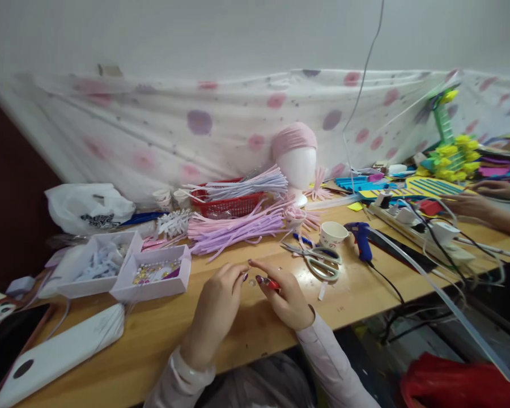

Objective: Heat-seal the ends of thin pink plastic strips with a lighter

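Note:
My left hand [219,301] is above the front of the wooden table, its fingers bent together in a pinch. Whatever they hold, if anything, is too small to make out. Facing it, my right hand [285,297] has its index finger stretched toward the left fingertips. A small red object [272,284], mostly hidden, lies in the curl of my right fingers. Just beyond this hand are scissors [323,262] with pale handles and a paper cup [333,233]. Bundles of pink and purple pipe cleaners [238,229] lie behind both hands.
White boxes [153,290] of beads and small parts stand left, near a white power bank-like slab [63,354]. A red basket [229,205] and a foam head [298,167] are behind. Rightward are a blue glue gun [361,239], power strip [420,232] and another person's hands [471,205].

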Tool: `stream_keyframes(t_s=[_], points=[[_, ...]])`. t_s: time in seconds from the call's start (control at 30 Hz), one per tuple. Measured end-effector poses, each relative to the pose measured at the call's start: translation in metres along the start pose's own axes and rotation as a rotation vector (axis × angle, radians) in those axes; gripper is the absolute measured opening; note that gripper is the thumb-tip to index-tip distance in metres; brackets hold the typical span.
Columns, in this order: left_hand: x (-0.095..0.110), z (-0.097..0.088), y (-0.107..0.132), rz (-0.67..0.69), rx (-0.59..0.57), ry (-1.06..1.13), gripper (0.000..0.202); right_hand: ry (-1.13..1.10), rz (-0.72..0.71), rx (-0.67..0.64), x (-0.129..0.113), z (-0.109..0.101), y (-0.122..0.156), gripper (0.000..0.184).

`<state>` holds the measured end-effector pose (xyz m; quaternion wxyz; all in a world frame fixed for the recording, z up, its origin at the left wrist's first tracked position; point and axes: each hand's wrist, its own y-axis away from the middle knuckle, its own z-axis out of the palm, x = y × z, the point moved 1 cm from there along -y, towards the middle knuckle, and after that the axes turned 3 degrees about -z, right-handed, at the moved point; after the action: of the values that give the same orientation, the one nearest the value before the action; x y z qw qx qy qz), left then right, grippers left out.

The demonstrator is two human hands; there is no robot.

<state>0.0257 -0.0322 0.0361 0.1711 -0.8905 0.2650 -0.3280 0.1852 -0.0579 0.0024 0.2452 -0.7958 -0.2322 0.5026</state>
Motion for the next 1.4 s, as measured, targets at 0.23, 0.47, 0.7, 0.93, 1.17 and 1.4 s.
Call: stream_keyframes(t_s=[0.23, 0.47, 0.7, 0.93, 1.17, 1.4], points=[[-0.009, 0.014, 0.001, 0.051, 0.288, -0.143, 0.015, 0.13, 0.218, 0.197, 0.0, -0.002, -0.001, 0.019], [-0.01, 0.007, 0.012, 0.111, 0.412, -0.248, 0.014, 0.177, 0.236, 0.202, 0.001, -0.002, -0.003, 0.032], [-0.006, 0.008, 0.02, 0.051, 0.487, -0.276, 0.017, 0.232, 0.244, 0.205, -0.002, -0.001, -0.005, 0.029], [-0.004, 0.009, 0.023, 0.065, 0.452, -0.218, 0.017, 0.208, 0.266, 0.147, -0.003, 0.002, -0.003, 0.028], [-0.002, 0.009, 0.025, 0.061, 0.473, -0.223, 0.015, 0.181, 0.243, 0.15, 0.0, 0.003, 0.0, 0.021], [-0.001, 0.009, 0.025, 0.045, 0.469, -0.218, 0.015, 0.146, 0.246, 0.159, 0.003, 0.003, 0.003, 0.017]])
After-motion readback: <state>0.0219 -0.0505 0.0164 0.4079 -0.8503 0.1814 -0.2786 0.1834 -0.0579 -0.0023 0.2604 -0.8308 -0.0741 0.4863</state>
